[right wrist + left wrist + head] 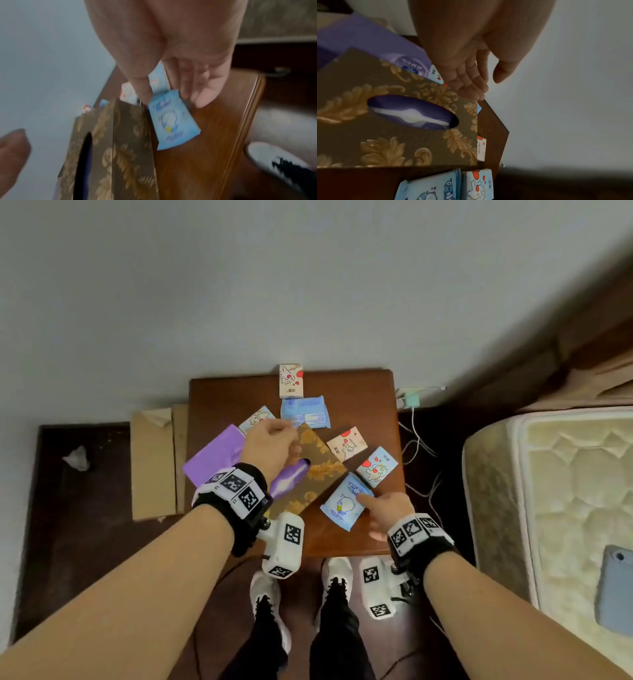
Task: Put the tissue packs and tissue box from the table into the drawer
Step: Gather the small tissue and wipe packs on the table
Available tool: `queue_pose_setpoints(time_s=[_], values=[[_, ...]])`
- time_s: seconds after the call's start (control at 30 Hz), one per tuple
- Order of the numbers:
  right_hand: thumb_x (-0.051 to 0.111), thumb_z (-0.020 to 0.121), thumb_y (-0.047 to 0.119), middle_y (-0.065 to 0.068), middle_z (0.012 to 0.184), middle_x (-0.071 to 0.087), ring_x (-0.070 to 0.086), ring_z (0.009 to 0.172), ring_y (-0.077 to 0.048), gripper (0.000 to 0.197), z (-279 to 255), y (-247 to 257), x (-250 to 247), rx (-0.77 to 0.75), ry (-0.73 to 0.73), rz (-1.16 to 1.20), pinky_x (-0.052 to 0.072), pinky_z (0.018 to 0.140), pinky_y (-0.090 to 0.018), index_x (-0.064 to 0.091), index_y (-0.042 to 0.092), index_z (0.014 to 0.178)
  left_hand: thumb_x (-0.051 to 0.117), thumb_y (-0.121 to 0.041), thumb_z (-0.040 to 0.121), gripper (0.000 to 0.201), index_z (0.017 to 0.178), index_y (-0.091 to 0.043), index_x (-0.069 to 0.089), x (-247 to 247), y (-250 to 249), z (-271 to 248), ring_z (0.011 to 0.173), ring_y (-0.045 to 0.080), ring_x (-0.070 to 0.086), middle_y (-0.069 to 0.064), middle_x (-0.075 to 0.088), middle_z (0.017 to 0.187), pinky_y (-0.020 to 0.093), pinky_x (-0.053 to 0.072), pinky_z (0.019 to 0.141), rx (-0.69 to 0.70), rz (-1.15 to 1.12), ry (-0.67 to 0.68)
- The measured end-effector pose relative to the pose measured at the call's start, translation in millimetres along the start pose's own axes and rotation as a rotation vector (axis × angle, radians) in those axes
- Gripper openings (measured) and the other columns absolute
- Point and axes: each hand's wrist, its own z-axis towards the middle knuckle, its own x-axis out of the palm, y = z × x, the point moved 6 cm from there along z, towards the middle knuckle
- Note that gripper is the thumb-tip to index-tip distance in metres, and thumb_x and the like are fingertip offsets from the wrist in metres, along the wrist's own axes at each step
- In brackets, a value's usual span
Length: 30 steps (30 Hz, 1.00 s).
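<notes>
A brown tissue box with gold leaf print [317, 474] [393, 135] [120, 155] lies slanted on the middle of the small wooden table [359, 385]. A purple tissue pack [212, 455] lies to its left, and several small packs are spread around it. My left hand [284, 436] [486, 88] hovers over the box's far end with relaxed fingers that hold nothing. A light blue pack with a cartoon figure [344, 505] [173, 121] lies flat near the front right. My right hand [370, 515] [171, 97] straddles its end, thumb on one side, fingers on the other.
A mattress [565, 491] with a phone [613, 587] on it stands close on the right. Cables [418, 446] hang between it and the table. Flat cardboard [154, 463] leans at the left, and a wall is behind. My shoes [267, 587] stand at the table's front edge.
</notes>
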Motion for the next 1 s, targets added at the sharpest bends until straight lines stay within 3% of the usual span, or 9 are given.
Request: queue_pose_setpoints(time_s=[0.07,0.17,0.23,0.33,0.53,0.63,0.77,0.87,1.0], values=[[0.085,0.066,0.046,-0.015,0.085,0.068,0.068,0.077,-0.031,0.058,31,-12,18,0.1,-0.049,0.005,0.062,0.084,-0.05,0.064,0.003,0.099,0.057,-0.01,0.096,0.018,0.112,-0.009,0.064,-4,1,11,0.068,0.018,0.063,0.007,0.068,0.081,0.024,0.051,0.053,-0.005,-0.032,-0.03],[0.083,0.046,0.06,-0.016,0.108,0.068,0.068,0.098,-0.039,0.087,67,-27,45,0.15,-0.138,-0.014,0.057,0.092,-0.05,0.061,0.007,0.112,0.057,-0.011,0.096,0.013,0.106,-0.011,0.065,-17,0,32,0.069,0.017,0.064,0.008,0.069,0.086,0.025,0.052,0.056,-0.026,-0.104,-0.063],[0.082,0.06,0.055,-0.015,0.111,0.066,0.066,0.103,-0.038,0.069,51,-22,45,0.175,-0.213,-0.02,0.055,0.092,-0.046,0.059,0.008,0.106,0.057,-0.013,0.096,0.016,0.109,-0.012,0.066,-23,-8,45,0.069,0.013,0.065,0.007,0.07,0.088,0.024,0.053,0.058,-0.023,-0.097,-0.091],[0.081,0.079,0.027,-0.016,0.102,0.073,0.071,0.089,-0.032,0.041,36,-16,41,0.109,-0.158,0.171,0.059,0.08,-0.04,0.065,0.0,0.104,0.056,-0.016,0.097,0.019,0.113,-0.012,0.065,-20,-14,52,0.073,0.013,0.066,0.006,0.071,0.092,0.023,0.054,0.06,-0.026,-0.076,-0.056],[0.082,0.081,0.017,-0.013,0.102,0.077,0.077,0.085,-0.026,0.023,-6,11,-4,-0.095,-0.232,0.427,0.063,0.083,-0.046,0.064,0.016,0.094,0.066,-0.024,0.092,0.028,0.117,-0.01,0.063,27,-25,33,0.095,0.02,0.073,0.015,0.071,0.115,0.03,0.063,0.078,-0.078,0.092,0.328],[0.079,0.084,0.015,-0.015,0.104,0.077,0.078,0.087,-0.024,0.034,-27,55,-12,-0.277,-0.15,0.518,0.064,0.074,-0.038,0.065,0.004,0.113,0.073,-0.035,0.086,0.054,0.131,-0.01,0.057,52,-26,21,0.108,0.02,0.07,0.011,0.069,0.121,0.038,0.058,0.094,-0.063,0.23,0.506],[0.071,0.089,0.014,-0.012,0.097,0.078,0.077,0.087,-0.027,0.014,-30,106,0,-0.433,-0.047,0.47,0.062,0.077,-0.039,0.075,0.009,0.102,0.07,-0.034,0.088,0.036,0.119,-0.015,0.068,59,-35,21,0.095,0.019,0.075,0.005,0.076,0.108,0.043,0.059,0.09,0.089,0.308,0.432],[0.07,0.083,0.022,-0.01,0.095,0.074,0.07,0.086,-0.026,0.016,-2,98,-11,-0.268,-0.25,0.519,0.052,0.072,-0.034,0.076,0.014,0.096,0.071,-0.026,0.085,0.029,0.112,-0.013,0.07,35,-33,41,0.097,0.027,0.074,0.012,0.076,0.109,0.052,0.058,0.09,0.066,0.108,0.246],[0.074,0.074,0.047,-0.02,0.139,0.049,0.054,0.121,-0.042,0.076,25,57,-17,0.137,-0.532,0.083,0.044,0.096,-0.046,0.046,0.009,0.134,0.067,-0.014,0.091,0.022,0.112,-0.01,0.065,2,-32,59,0.103,0.031,0.073,0.016,0.073,0.117,0.052,0.057,0.091,-0.041,-0.13,0.156]])
